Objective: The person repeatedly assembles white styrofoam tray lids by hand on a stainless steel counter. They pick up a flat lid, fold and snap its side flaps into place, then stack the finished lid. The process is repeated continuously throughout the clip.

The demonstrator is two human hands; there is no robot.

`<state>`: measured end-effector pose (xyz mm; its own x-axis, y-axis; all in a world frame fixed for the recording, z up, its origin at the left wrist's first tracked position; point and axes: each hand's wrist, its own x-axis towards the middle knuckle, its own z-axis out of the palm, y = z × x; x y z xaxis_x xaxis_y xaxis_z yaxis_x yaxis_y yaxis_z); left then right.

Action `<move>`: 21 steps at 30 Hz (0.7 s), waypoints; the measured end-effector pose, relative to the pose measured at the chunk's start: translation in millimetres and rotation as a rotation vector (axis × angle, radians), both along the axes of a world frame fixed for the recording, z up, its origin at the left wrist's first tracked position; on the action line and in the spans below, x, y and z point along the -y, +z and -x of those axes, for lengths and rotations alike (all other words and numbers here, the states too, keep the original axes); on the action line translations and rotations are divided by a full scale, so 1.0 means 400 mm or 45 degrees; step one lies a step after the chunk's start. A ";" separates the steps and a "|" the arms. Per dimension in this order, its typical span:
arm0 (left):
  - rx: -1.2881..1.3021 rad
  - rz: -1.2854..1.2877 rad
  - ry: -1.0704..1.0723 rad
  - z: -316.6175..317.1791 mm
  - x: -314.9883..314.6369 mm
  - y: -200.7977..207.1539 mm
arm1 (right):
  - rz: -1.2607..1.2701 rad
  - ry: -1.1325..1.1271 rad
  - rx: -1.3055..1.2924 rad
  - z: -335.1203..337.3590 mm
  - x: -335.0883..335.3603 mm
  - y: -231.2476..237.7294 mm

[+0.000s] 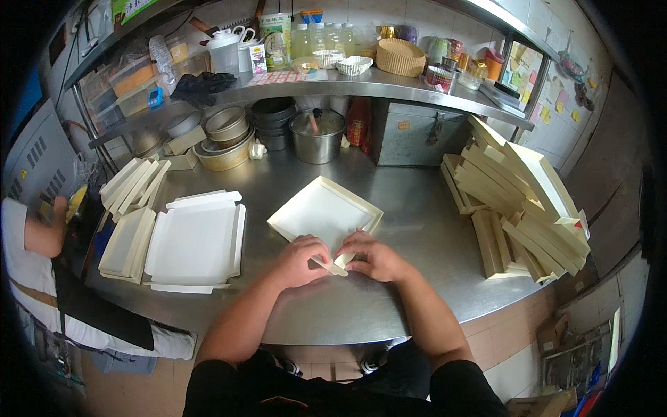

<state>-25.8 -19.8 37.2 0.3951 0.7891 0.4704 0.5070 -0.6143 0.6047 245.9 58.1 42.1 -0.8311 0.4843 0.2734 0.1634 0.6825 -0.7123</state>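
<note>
While both hands pinch its near corner, cream box tray (pixel 321 210), steel counter (pixel 410 229), stacked cream boxes (pixel 528 201) right.

Steel pot (pixel 317 135) and stacked baking tins (pixel 226 139) sit under the shelf (pixel 361 83).

I see matt cream cardboard box (pixel 321 212); brushed, faintly glossy steel counter (pixel 410 208); shiny metal pot (pixel 318 135); matt cardboard stacks (pixel 521 208).

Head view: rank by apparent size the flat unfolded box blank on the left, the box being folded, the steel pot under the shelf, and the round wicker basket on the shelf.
1. Flat unfolded box blank.
2. Box being folded, held at its near corner by the left hand and right hand.
3. Steel pot and wicker basket: look alike, and both sit farther away, so no ranking.
</note>
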 end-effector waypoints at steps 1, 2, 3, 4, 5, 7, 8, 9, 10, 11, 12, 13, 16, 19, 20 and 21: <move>0.025 -0.033 0.007 -0.003 0.001 -0.001 | -0.011 0.004 -0.031 0.002 0.003 0.002; 0.051 -0.065 0.014 -0.006 0.002 -0.003 | -0.023 0.008 -0.063 0.005 0.006 0.002; 0.076 -0.098 0.021 -0.007 0.002 -0.003 | -0.033 0.012 -0.094 0.007 0.009 0.003; 0.093 -0.126 0.011 -0.009 0.000 -0.003 | -0.032 -0.003 -0.085 0.007 0.011 0.007; 0.110 -0.155 0.001 -0.010 -0.003 -0.001 | -0.031 -0.017 -0.075 0.008 0.013 0.011; 0.131 -0.181 -0.009 -0.009 -0.006 -0.002 | 0.038 -0.075 -0.107 0.012 0.015 0.007; 0.135 -0.180 -0.008 -0.006 -0.009 -0.006 | 0.105 -0.119 -0.148 0.015 0.017 -0.005; 0.139 -0.178 -0.007 -0.003 -0.012 -0.010 | 0.173 -0.162 -0.189 0.019 0.019 -0.016; 0.140 -0.180 0.014 -0.002 -0.015 -0.015 | 0.150 -0.175 -0.233 0.026 0.021 -0.026; 0.141 -0.183 0.035 -0.001 -0.017 -0.019 | 0.128 -0.187 -0.278 0.035 0.023 -0.036; 0.142 -0.185 0.057 0.001 -0.019 -0.023 | 0.105 -0.198 -0.323 0.041 0.023 -0.043; 0.120 -0.096 0.034 0.003 -0.018 -0.018 | 0.059 -0.188 -0.320 0.042 0.024 -0.041; 0.012 0.131 -0.019 0.017 -0.014 0.004 | -0.058 -0.132 -0.294 0.047 0.031 -0.029; -0.133 0.232 -0.060 0.026 -0.005 0.019 | -0.098 -0.047 -0.242 0.057 0.039 -0.017; -0.153 0.238 -0.087 0.029 -0.004 0.021 | -0.092 -0.029 -0.231 0.058 0.039 -0.016; -0.173 0.243 -0.117 0.031 -0.002 0.021 | -0.085 -0.012 -0.219 0.059 0.038 -0.015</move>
